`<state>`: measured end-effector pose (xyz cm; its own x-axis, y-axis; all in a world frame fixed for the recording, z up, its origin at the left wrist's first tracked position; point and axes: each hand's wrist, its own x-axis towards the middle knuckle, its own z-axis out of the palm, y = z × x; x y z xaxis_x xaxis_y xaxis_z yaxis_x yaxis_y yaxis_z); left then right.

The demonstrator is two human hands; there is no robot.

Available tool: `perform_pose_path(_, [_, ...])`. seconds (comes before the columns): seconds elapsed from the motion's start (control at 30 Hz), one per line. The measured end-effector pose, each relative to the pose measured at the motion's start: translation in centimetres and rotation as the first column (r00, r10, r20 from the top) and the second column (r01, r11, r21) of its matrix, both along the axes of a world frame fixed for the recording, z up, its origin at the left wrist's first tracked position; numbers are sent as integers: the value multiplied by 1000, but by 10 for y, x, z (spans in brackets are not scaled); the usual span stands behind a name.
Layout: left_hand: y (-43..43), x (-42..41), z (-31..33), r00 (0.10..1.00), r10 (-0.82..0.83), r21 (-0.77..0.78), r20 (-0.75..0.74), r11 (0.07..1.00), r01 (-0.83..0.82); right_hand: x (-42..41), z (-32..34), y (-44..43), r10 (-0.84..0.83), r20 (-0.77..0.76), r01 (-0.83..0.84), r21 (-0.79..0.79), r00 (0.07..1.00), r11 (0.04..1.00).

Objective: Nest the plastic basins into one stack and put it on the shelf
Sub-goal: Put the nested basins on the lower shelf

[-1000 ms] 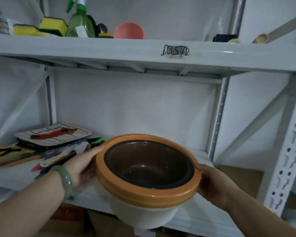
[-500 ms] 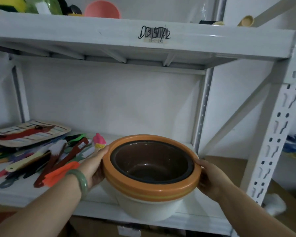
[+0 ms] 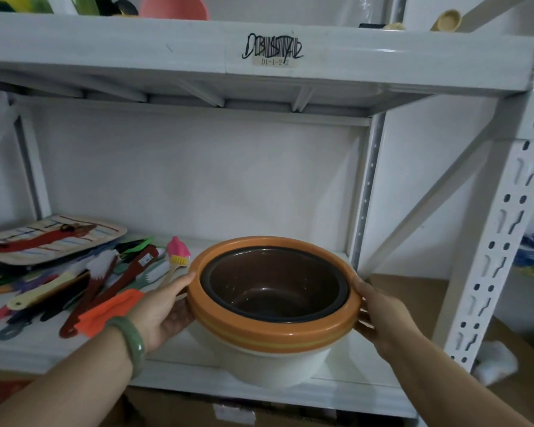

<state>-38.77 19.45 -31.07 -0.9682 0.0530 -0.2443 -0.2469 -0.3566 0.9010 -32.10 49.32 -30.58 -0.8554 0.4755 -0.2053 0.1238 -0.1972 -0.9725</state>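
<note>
Orange-rimmed and cream-walled, a nested stack of round plastic basins (image 3: 273,331) sits gripped between two bare hands at the front edge of a white metal shelf (image 3: 336,391), its base at or just above the board; contact cannot be told. The left hand (image 3: 164,309), a green bangle (image 3: 133,343) on its wrist, closes on the stack's left rim, thumb on top. The right hand (image 3: 383,315) presses the opposite rim, fingers wrapped beneath. Inside the grip, a dark brown basin (image 3: 272,291) nests within the orange one. Just left of the left hand lies a bright orange plastic scraper (image 3: 108,311), touching a scatter of coloured brushes and spatulas (image 3: 84,282). Beyond these, a flat patterned tray (image 3: 53,238) rests on a pile. Above and behind the grip, the upper shelf beam carries a scribbled barcode label (image 3: 272,52), with a pink plastic bowl (image 3: 174,7) on top.
</note>
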Motion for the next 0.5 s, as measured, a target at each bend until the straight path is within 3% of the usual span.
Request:
perform_pose_path(0.3, [13,-30,4,997,74,45,-6,996,-73,-12,4,-4,-16,-50,14,-38,999,999])
perform_pose_path(0.5, [27,-52,6,990,142,-26,1,990,-142,-24,5,-6,-35,-54,32,-42,998,999])
